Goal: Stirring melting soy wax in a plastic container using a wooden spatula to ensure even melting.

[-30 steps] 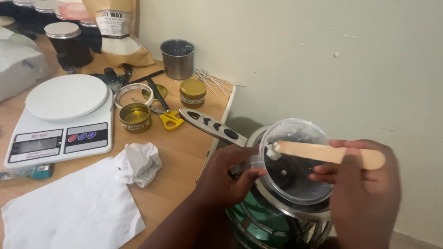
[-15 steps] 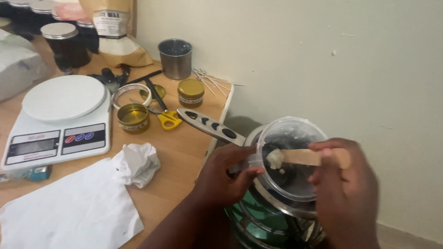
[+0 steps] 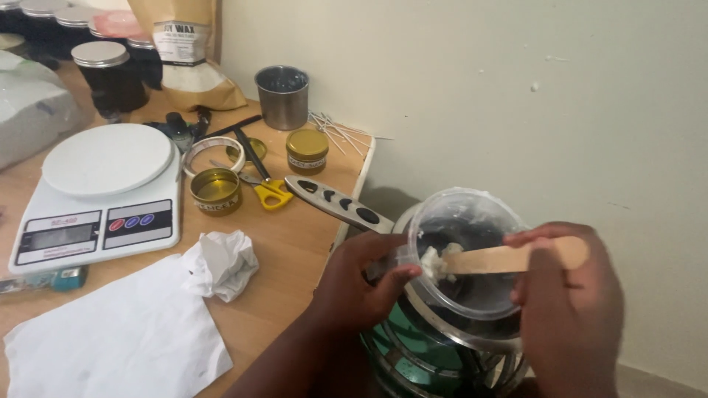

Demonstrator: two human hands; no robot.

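clear tub [image 3: 472, 221] w/ white wax [image 3: 435, 262], l hand [image 3: 361, 284] grips, r hand [image 3: 568, 309] holds stick [image 3: 509, 258]

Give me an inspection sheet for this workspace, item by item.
Surface: wooden table, partly covered by white paper.
Job's things: clear plastic tub over a metal pot; wooden stick carrying white wax.
Clutter: kitchen scale, crumpled tissue, yellow scissors, gold tins, metal cup, dark jars.
Hands: left hand grips the tub's rim; right hand holds the stick.
Cables: nothing seen.
Surroundings: pale wall.
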